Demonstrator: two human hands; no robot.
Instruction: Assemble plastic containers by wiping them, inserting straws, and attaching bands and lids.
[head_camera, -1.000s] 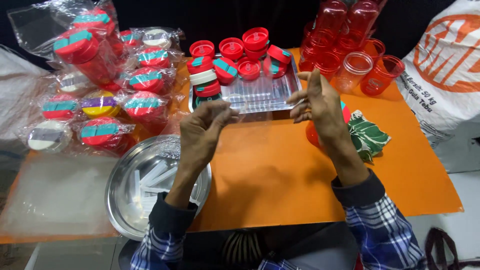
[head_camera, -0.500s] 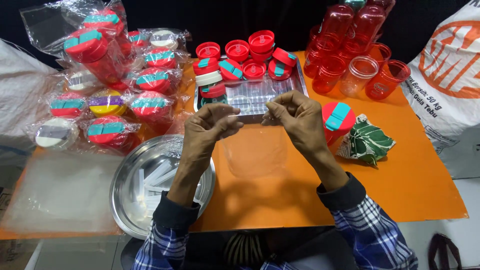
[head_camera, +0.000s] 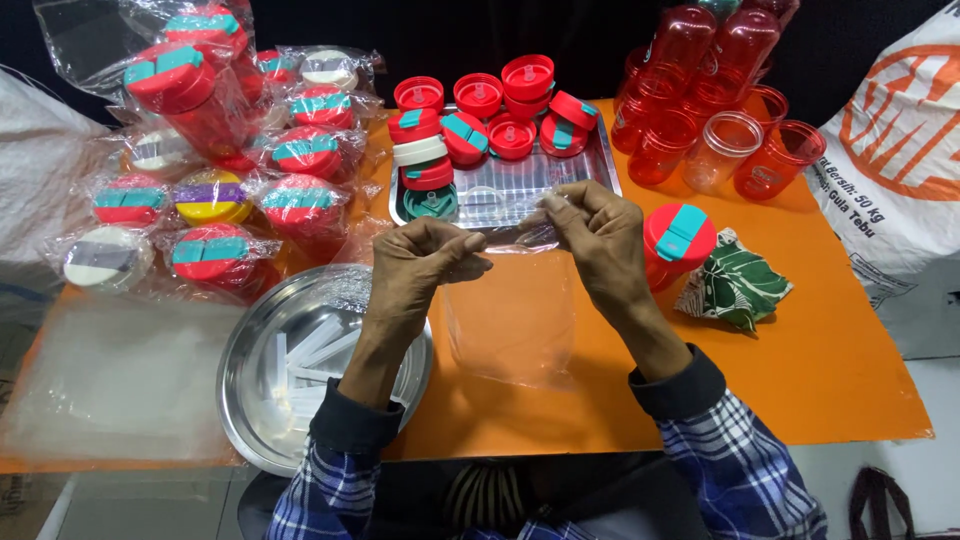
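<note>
My left hand (head_camera: 425, 258) and my right hand (head_camera: 592, 238) pinch the top edge of a clear plastic bag (head_camera: 510, 320), one at each side. The bag hangs down over the orange table (head_camera: 800, 360) between my forearms. Just right of my right hand stands a red tumbler with a red and teal lid (head_camera: 678, 240). A rectangular steel tray (head_camera: 520, 190) with several red lids lies right behind my hands.
A round steel plate (head_camera: 260, 375) with white strips lies under my left forearm. Bagged tumblers (head_camera: 300, 205) are piled at the left, open red cups (head_camera: 725, 145) at the back right. A green patterned cloth (head_camera: 735, 285), a white sack (head_camera: 895, 150), a plastic-sheet stack (head_camera: 120, 370).
My hands have come closer together and taken hold of the clear bag's top edge. The bag now hangs between them; a second ago my right hand was open by the tray.
</note>
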